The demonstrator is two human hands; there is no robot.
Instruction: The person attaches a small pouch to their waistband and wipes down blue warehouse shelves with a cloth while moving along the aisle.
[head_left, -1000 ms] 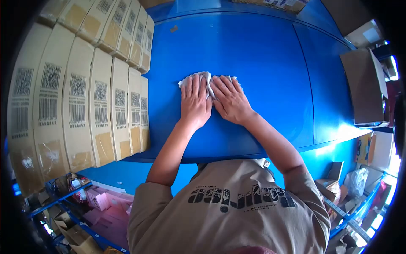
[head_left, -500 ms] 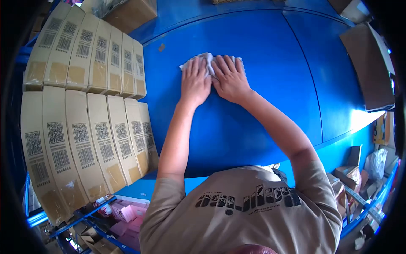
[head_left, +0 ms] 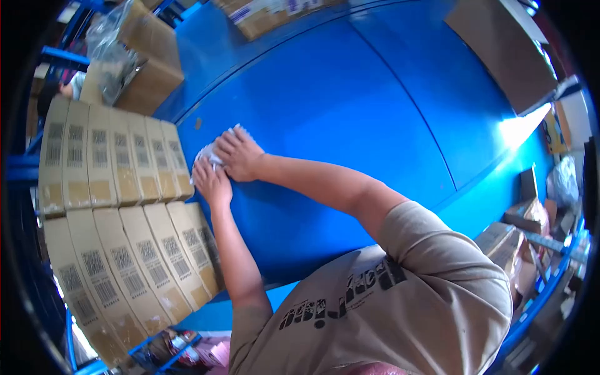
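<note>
A cloth (head_left: 208, 152) is pressed onto the blue counter (head_left: 325, 112) beside the labelled cartons (head_left: 99, 150).
It is covered in part by the left hand (head_left: 214, 186) and the right hand (head_left: 240, 157), both laid flat, neither closed. The cartons are ranked in two rows and sealed with tape; their contents are hidden. Clear plastic (head_left: 103, 37) is bunched against a brown box (head_left: 150, 84).

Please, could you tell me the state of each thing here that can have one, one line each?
Left hand: open, palm down on the cloth
Right hand: open, palm down on the cloth
Cloth: crumpled, partly hidden under both hands
Blue surface: flat, glare at its right
Cartons: in two rows, side by side, taped at visible ends
Clear plastic: crumpled
</note>
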